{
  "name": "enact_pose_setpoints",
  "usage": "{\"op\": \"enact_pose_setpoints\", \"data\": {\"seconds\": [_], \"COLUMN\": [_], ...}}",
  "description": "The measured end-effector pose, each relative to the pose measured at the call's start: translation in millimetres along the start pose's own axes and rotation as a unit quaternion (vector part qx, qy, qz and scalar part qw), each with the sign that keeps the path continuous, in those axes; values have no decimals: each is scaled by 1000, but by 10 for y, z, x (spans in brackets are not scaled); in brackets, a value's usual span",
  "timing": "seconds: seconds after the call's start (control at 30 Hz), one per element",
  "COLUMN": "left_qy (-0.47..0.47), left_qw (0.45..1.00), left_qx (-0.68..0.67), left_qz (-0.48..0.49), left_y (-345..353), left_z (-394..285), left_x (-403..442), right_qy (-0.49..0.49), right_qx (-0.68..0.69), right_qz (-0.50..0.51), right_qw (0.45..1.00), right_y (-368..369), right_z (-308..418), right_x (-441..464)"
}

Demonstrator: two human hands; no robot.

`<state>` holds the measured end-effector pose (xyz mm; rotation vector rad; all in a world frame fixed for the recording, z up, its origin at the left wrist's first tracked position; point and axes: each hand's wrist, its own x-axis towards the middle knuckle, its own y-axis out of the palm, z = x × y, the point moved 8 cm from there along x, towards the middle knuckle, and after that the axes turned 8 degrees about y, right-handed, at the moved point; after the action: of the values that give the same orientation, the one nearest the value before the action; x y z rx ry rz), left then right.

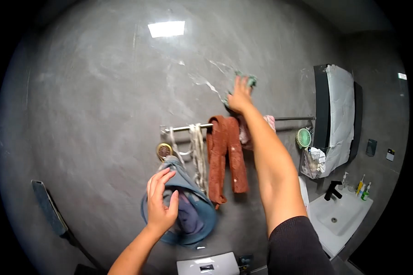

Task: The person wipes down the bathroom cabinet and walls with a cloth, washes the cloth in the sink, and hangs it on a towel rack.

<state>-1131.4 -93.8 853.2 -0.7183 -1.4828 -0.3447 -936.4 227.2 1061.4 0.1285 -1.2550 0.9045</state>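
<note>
My right hand (241,95) is raised against the grey wall (101,91) above the towel rail, pressing a green cloth (252,81) to the surface; bits of the cloth show past the fingers. Lower down at the centre left, my left hand (162,206) hangs in the air with its fingers apart and nothing in it. Behind it is a blue-grey hat-like item (202,224) with a dark inside. Brown towels (218,160) and pale straps (197,156) hang from the rail (183,128) below my right hand.
A mirror cabinet (339,119) covered in white sheeting is on the right, with a green fan (303,137) and a clear box (313,162) beside it. Below are a white sink (337,220) and black tap (333,190). A flat mop (50,208) leans at left; a toilet tank (208,265) is at the bottom.
</note>
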Motion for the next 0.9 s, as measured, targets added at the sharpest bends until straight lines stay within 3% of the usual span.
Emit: {"op": "enact_pose_setpoints", "data": {"seconds": [0.07,0.1,0.13,0.2,0.33,0.43,0.5,0.57,0.7,0.87,0.9], "left_qy": [18,23,26,30,39,30,31,35,27,55,57], "left_qw": [1000,999,998,996,998,998,998,999,999,998,998], "left_qx": [13,10,0,-13,26,56,43,14,1,27,19], "left_qz": [22,43,63,86,32,22,30,40,47,20,19], "left_y": [370,607,821,1102,966,872,980,1145,1544,2099,2270], "left_z": [-305,-431,-550,-811,-908,-799,-803,-867,-936,-1167,-1203], "left_x": [76,121,170,362,610,581,563,616,667,877,907], "right_qy": [-118,-239,-299,-291,-159,-57,-132,-134,-282,-145,-67], "right_qx": [-55,-26,-31,-81,-72,-82,-73,-44,-89,-36,-37], "right_qz": [41,59,64,77,57,85,81,144,113,18,25], "right_qw": [991,969,951,950,983,991,985,979,948,989,997], "right_y": [194,122,109,-46,-423,-373,-201,-260,-346,-1067,-1188], "right_z": [405,639,641,404,-498,-660,-256,20,-294,-2276,-2782], "right_x": [12,-299,-406,-303,70,110,-82,-214,-40,441,476]}}
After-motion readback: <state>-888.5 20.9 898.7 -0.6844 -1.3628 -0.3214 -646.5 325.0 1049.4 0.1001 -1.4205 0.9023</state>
